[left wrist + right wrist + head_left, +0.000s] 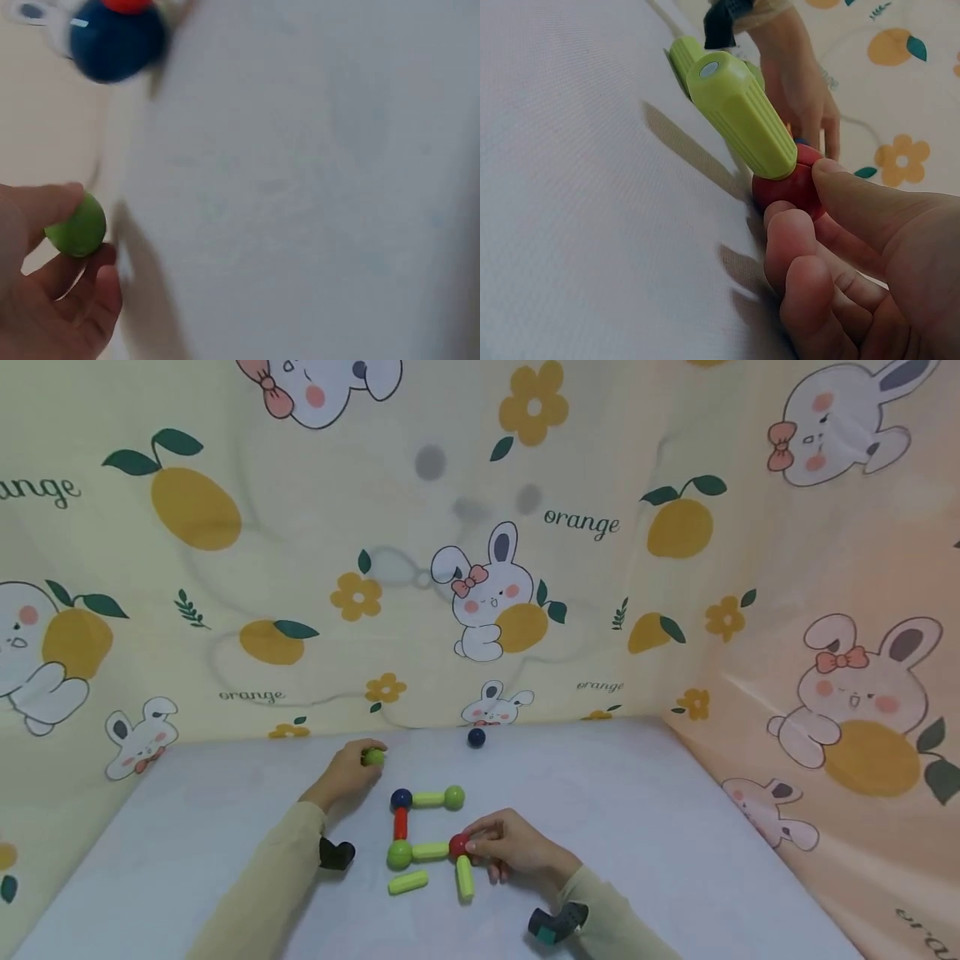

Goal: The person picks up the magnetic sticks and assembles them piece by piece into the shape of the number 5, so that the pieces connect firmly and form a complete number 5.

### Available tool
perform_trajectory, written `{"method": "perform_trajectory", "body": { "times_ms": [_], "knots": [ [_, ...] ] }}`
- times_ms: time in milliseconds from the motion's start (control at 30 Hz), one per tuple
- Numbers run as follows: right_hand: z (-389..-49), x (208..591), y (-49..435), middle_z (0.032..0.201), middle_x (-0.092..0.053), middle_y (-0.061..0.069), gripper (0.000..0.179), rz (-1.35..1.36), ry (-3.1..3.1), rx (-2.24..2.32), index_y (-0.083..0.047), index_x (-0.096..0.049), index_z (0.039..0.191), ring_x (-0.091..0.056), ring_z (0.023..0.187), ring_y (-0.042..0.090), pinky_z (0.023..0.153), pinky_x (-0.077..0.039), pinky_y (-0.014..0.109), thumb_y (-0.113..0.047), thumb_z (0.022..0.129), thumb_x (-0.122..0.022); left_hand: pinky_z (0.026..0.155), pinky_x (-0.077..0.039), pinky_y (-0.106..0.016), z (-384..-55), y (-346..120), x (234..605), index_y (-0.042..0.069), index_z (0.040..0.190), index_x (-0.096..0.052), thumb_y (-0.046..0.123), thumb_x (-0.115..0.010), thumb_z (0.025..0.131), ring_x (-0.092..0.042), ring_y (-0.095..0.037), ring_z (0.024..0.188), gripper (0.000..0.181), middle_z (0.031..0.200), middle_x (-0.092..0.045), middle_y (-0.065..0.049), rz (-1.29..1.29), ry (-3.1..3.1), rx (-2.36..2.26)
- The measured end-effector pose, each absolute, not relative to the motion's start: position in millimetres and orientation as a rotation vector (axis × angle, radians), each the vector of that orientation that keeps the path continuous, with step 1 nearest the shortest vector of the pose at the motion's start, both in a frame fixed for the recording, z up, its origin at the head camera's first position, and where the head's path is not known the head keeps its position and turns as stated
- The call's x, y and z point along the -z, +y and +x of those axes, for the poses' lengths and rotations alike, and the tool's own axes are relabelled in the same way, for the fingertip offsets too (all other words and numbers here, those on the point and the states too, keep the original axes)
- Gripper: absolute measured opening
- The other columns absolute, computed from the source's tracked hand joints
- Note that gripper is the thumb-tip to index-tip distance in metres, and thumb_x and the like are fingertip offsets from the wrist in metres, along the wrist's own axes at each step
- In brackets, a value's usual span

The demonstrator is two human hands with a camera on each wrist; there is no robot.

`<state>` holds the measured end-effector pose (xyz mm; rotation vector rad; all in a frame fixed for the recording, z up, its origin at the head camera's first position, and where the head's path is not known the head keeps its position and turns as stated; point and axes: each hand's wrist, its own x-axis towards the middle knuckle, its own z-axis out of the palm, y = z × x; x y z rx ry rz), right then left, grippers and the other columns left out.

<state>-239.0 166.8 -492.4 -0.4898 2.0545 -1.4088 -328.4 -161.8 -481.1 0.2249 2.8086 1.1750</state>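
Between thumb and fingers my left hand [351, 775] pinches a green ball [81, 226], left of and beyond the joined toy pieces. My right hand [517, 845] grips a red ball [789, 187] at the right corner of that construction. A yellow-green rod [746, 116] sticks out from the red ball toward the near side. Another yellow-green rod [431, 852] links the red ball to a green ball [400, 855]. From there a red rod [401, 824] runs to a dark blue ball [402, 798], then a yellow-green rod [429, 798] ends at a green ball [454, 797].
A loose yellow-green rod [408, 883] lies just in front of the construction. Near the back edge of the white table [637, 843] sits a single dark blue ball [476, 738]. A patterned curtain [300, 560] hangs behind the table and along its right side.
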Motion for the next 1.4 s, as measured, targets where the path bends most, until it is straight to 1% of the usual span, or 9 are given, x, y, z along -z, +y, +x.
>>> {"method": "perform_trajectory", "body": {
  "times_ms": [100, 200, 367, 533, 667, 833, 933, 1167, 1400],
  "knots": [
    [-240.2, 490.2, 167.2, 0.073, -0.07, -0.002, 0.03, -0.497, 2.064, 1.409, -0.008, -0.069, 0.125, -0.053, 0.047, 0.005, 0.046, -0.045, 0.017, -0.02, 0.099, -0.065, 0.099, -0.053, -0.046, -319.8, -164.4, 473.4, 0.001, 0.137, -0.058, 0.011, -0.058, 0.098, -0.061, -0.032, 0.112, 0.04, 0.133, -0.061, -0.023, 0.214, 2.771, -1.334],
    [-240.5, 489.4, 167.8, 0.074, -0.07, -0.002, 0.03, -0.501, 2.065, 1.413, -0.007, -0.069, 0.126, -0.054, 0.047, 0.005, 0.046, -0.046, 0.017, -0.019, 0.099, -0.065, 0.088, -0.056, -0.037, -305.6, -161.9, 462.1, 0.0, 0.137, -0.058, 0.012, -0.057, 0.101, -0.064, -0.032, 0.104, 0.038, 0.13, -0.062, -0.023, 0.225, 2.742, -1.471],
    [-240.3, 491.0, 167.4, 0.077, -0.072, -0.002, 0.03, -0.507, 2.049, 1.416, -0.007, -0.068, 0.127, -0.054, 0.047, 0.006, 0.047, -0.045, 0.017, -0.019, 0.099, -0.065, 0.072, -0.051, -0.027, -274.2, -151.8, 448.6, 0.005, 0.134, -0.062, 0.015, -0.059, 0.101, -0.063, -0.028, 0.09, 0.034, 0.12, -0.066, -0.017, 0.243, 2.694, -1.582],
    [-241.2, 492.8, 167.8, 0.076, -0.072, -0.003, 0.032, -0.509, 2.056, 1.412, -0.006, -0.067, 0.129, -0.054, 0.047, 0.005, 0.047, -0.045, 0.017, -0.019, 0.099, -0.065, 0.072, -0.05, -0.025, -247.7, -135.7, 446.2, 0.008, 0.129, -0.066, 0.015, -0.06, 0.101, -0.061, -0.028, 0.089, 0.029, 0.122, -0.066, -0.016, 0.325, 2.654, -1.616],
    [-240.4, 493.0, 167.9, 0.075, -0.071, -0.003, 0.032, -0.516, 2.063, 1.415, -0.005, -0.067, 0.128, -0.054, 0.046, 0.005, 0.047, -0.045, 0.017, -0.019, 0.099, -0.065, 0.071, -0.05, -0.024, -229.0, -126.1, 448.1, 0.01, 0.127, -0.066, 0.014, -0.062, 0.099, -0.06, -0.02, 0.089, 0.028, 0.125, -0.066, -0.015, 0.416, 2.632, -1.582],
    [-239.0, 491.4, 167.5, 0.072, -0.07, -0.003, 0.032, -0.539, 2.061, 1.413, -0.005, -0.067, 0.128, -0.054, 0.046, 0.005, 0.047, -0.045, 0.017, -0.02, 0.099, -0.065, 0.071, -0.053, -0.022, -211.0, -120.6, 446.7, 0.004, 0.132, -0.061, 0.007, -0.062, 0.096, -0.063, -0.019, 0.092, 0.035, 0.124, -0.064, -0.02, 0.583, 2.54, -1.555],
    [-239.1, 489.0, 167.9, 0.072, -0.07, -0.003, 0.032, -0.542, 2.065, 1.41, -0.004, -0.067, 0.128, -0.054, 0.046, 0.005, 0.046, -0.045, 0.017, -0.02, 0.1, -0.064, 0.075, -0.054, -0.021, -207.0, -117.6, 443.0, 0.002, 0.135, -0.058, 0.007, -0.061, 0.098, -0.063, -0.02, 0.095, 0.038, 0.125, -0.062, -0.024, 0.665, 2.473, -1.556],
    [-240.9, 487.7, 167.2, 0.074, -0.07, -0.002, 0.031, -0.527, 2.065, 1.403, -0.005, -0.069, 0.126, -0.054, 0.047, 0.005, 0.046, -0.046, 0.018, -0.02, 0.1, -0.064, 0.08, -0.049, -0.022, -200.4, -107.4, 441.4, 0.011, 0.14, -0.052, 0.011, -0.063, 0.098, -0.057, -0.021, 0.1, 0.043, 0.134, -0.06, -0.02, 0.633, 2.467, -1.524],
    [-241.2, 490.5, 165.5, 0.074, -0.07, -0.001, 0.031, -0.535, 2.07, 1.395, -0.005, -0.068, 0.127, -0.054, 0.046, 0.005, 0.046, -0.046, 0.018, -0.021, 0.1, -0.064, 0.079, -0.052, -0.02, -193.6, -97.9, 444.5, 0.005, 0.13, -0.057, 0.015, -0.068, 0.096, -0.064, -0.021, 0.097, 0.037, 0.132, -0.063, -0.017, 0.645, 2.393, -1.523]
  ]
}}
